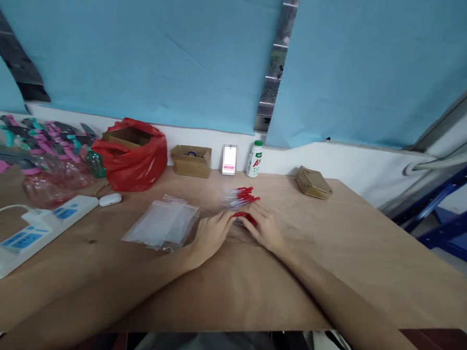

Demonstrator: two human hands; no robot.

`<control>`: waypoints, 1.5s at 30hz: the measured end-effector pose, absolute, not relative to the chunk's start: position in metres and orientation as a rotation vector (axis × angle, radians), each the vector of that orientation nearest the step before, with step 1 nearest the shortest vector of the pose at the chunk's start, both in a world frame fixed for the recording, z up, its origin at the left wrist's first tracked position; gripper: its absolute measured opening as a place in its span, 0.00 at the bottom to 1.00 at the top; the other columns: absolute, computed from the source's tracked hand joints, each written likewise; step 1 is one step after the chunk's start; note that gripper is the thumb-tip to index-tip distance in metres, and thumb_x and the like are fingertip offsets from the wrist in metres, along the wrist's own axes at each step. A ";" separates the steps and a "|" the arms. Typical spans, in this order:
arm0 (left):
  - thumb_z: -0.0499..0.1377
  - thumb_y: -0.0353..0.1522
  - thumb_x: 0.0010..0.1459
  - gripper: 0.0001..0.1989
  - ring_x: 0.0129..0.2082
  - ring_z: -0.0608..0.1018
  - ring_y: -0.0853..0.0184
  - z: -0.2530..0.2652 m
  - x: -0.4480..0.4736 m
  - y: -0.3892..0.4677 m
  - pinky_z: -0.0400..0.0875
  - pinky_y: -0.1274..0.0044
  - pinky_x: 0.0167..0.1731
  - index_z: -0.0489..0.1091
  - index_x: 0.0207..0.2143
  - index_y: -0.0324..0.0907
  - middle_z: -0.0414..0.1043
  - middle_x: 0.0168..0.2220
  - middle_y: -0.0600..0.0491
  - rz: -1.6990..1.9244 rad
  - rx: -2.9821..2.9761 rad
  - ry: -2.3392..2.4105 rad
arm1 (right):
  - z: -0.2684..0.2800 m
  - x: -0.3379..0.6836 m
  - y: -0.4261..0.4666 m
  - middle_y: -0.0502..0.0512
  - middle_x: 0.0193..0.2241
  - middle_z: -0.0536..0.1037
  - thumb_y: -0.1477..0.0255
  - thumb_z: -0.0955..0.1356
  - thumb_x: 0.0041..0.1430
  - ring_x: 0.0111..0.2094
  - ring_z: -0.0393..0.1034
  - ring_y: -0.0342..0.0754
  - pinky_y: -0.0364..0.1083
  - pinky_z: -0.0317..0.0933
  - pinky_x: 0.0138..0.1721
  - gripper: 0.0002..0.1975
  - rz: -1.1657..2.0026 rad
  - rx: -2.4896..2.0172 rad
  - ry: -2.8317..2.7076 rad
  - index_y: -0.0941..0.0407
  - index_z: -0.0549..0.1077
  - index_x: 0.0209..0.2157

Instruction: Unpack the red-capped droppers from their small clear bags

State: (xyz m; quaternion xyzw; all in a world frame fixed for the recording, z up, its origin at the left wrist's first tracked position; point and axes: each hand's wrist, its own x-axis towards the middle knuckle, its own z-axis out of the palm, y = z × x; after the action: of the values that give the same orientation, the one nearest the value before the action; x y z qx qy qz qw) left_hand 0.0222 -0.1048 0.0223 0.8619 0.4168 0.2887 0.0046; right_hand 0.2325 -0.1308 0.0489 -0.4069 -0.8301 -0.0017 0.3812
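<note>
My left hand [214, 230] and my right hand [267, 229] meet low over the middle of the table. Both have bent, closed fingers on a few red-capped pens [250, 217], whose clear barrels are mostly hidden by the fingers. Just beyond lies a loose bundle of more slim, clear pens with red ends [242, 199], the red ends pointing right. Left of my left hand is a stack of clear zip bags [164, 223], lying flat and apart from the hand.
Along the back stand a red plastic bag [140, 162] around a carton, an open cardboard box [191, 162], a phone [229, 160], a white bottle [254, 160] and a brown package [313, 183]. Spray bottles [47, 186] and a power strip [38, 238] occupy the left.
</note>
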 end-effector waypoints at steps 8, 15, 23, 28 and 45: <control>0.45 0.37 0.77 0.17 0.34 0.84 0.58 0.027 0.022 -0.107 0.71 0.73 0.32 0.72 0.45 0.42 0.82 0.36 0.44 0.514 2.784 1.438 | 0.056 0.254 -0.117 0.61 0.41 0.80 0.67 0.61 0.77 0.47 0.70 0.56 0.54 0.64 0.51 0.14 -0.439 -0.969 -2.479 0.55 0.77 0.44; 0.46 0.33 0.76 0.15 0.34 0.85 0.57 0.026 0.023 -0.113 0.69 0.74 0.30 0.72 0.46 0.40 0.83 0.36 0.44 0.434 2.774 1.394 | 0.072 0.269 -0.112 0.57 0.36 0.78 0.73 0.60 0.77 0.42 0.67 0.53 0.51 0.60 0.47 0.13 -0.752 -0.710 -2.633 0.55 0.75 0.40; 0.45 0.34 0.77 0.16 0.32 0.83 0.59 0.027 0.001 -0.117 0.62 0.74 0.29 0.72 0.45 0.41 0.81 0.32 0.48 0.646 2.583 1.562 | 0.102 0.347 -0.110 0.60 0.35 0.76 0.68 0.62 0.75 0.38 0.69 0.55 0.51 0.62 0.41 0.10 -0.637 -1.241 -1.834 0.56 0.73 0.43; 0.46 0.34 0.77 0.15 0.32 0.83 0.59 0.026 0.022 -0.125 0.63 0.75 0.28 0.72 0.43 0.41 0.81 0.33 0.47 0.614 2.679 1.421 | 0.081 0.270 -0.114 0.62 0.42 0.79 0.60 0.61 0.77 0.44 0.71 0.55 0.52 0.62 0.48 0.16 -0.593 -0.918 -2.523 0.57 0.73 0.49; 0.46 0.38 0.77 0.19 0.28 0.79 0.62 0.071 0.003 -0.111 0.62 0.73 0.28 0.73 0.42 0.42 0.79 0.30 0.48 0.442 3.003 1.142 | 0.078 0.255 -0.118 0.54 0.29 0.76 0.67 0.60 0.79 0.32 0.66 0.49 0.49 0.55 0.35 0.16 -0.865 -0.629 -2.559 0.57 0.70 0.35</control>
State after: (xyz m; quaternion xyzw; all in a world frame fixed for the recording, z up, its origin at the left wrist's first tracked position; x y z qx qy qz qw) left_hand 0.0029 -0.1113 0.0715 0.9247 0.3518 0.1362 -0.0506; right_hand 0.2545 -0.1176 0.0785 -0.2229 -0.9070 -0.3066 0.1832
